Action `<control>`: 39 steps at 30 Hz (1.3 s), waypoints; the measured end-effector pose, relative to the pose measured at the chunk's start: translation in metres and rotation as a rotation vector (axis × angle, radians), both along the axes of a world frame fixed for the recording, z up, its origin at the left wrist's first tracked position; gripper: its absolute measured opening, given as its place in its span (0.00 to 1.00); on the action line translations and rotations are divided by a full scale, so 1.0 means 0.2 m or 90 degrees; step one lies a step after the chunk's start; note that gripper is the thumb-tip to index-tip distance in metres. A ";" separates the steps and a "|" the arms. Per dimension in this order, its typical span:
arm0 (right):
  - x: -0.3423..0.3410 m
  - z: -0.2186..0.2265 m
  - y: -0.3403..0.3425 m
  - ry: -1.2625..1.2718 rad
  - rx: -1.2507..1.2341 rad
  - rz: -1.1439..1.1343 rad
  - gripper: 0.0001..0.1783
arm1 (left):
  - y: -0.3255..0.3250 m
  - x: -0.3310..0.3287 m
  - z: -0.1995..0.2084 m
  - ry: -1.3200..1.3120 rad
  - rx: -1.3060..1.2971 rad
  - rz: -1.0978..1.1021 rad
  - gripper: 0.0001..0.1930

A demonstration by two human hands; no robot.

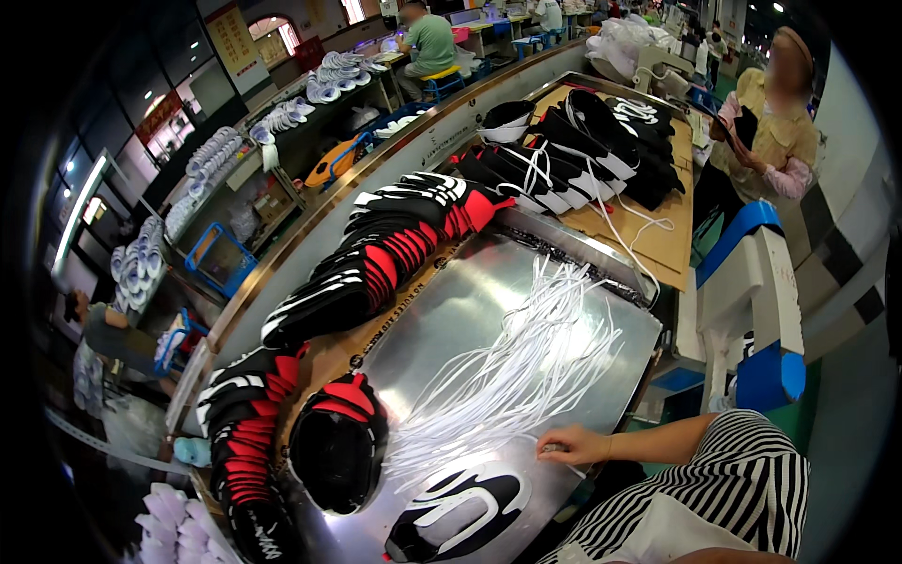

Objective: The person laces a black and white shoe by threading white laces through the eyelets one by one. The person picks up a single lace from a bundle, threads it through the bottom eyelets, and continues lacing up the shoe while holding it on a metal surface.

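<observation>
My right hand (571,446) comes in from the right on a bare forearm and hovers at or rests on the shiny metal tabletop (620,376). Its fingers are curled closed around something small and greyish that I cannot make out. Just left of it spreads a loose bundle of white shoelaces (507,376). Below the laces a black, white and grey shoe upper (460,512) lies on its side. Another shoe upper (338,442), black with a red tongue, shows its dark opening. My left hand is out of sight; only a sliver of skin shows along the lower edge.
Long rows of nested black, red and white uppers (376,254) line the table's left side. More black uppers (573,141), some with white laces, lie on cardboard (672,244) beyond. A blue-and-white machine (752,291) stands right. A person (775,122) stands far right; others sit behind.
</observation>
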State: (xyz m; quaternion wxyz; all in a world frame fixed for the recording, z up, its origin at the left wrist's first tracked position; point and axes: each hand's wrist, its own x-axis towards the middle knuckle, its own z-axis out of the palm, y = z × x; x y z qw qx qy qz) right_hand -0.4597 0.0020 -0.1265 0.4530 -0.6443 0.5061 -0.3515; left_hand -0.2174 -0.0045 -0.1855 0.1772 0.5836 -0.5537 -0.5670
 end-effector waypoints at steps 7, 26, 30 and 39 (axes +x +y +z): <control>0.17 0.08 -0.01 -0.141 -0.025 -0.113 0.08 | 0.45 0.81 0.22 -0.053 -0.047 -0.141 0.15; 0.63 0.46 0.68 -0.459 -0.032 -0.216 0.04 | 0.75 0.25 0.48 0.430 0.141 -0.210 0.12; 0.45 0.53 0.67 -0.507 -0.080 -0.261 0.11 | 0.84 0.28 0.49 0.243 -0.032 -0.219 0.10; 0.47 0.33 0.69 -0.559 0.037 -0.161 0.15 | 0.85 0.29 0.53 0.028 -0.209 -0.335 0.14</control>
